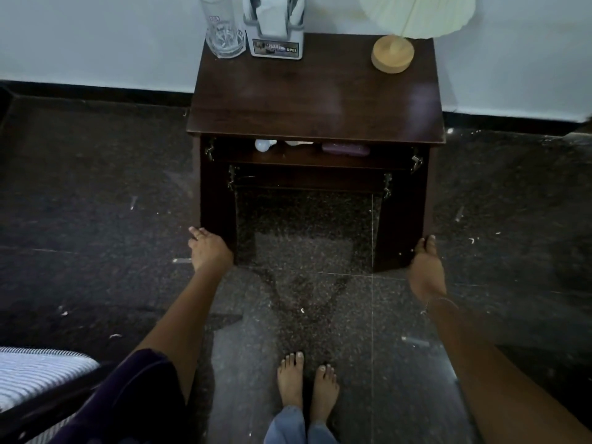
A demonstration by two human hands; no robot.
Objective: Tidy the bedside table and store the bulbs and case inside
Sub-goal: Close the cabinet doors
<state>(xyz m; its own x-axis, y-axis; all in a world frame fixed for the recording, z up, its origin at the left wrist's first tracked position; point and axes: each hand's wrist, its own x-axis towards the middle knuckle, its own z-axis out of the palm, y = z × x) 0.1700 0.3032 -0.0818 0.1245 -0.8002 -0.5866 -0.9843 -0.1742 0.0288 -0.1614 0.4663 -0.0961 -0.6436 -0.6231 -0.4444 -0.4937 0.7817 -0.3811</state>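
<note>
My left hand lies flat, fingers together, on the outer edge of the left door of the dark brown glossy wooden bedside table. My right hand cups the outer edge of the right door, fingers curled round it; nothing else held. Both doors stand swung wide toward me.

Up ahead between my hands, on the inside shelf: two white rounded bulbs, smooth, lying on their sides toward my left, and a purple oblong soft-cornered case toward my right. Stored already, so closing looks like the step left.

To do it well, I think: swing both doors in evenly, palms pushing near the free edges, and keep fingers off the brass hinges. The doors may overlap, so probably one first. Go easy so the round bulbs don't roll.

Beyond my hands on the top: clear ribbed glass mug, white plastic holder, lamp with round pale wood base and pleated cream shade. Floor is dark speckled polished stone.
</note>
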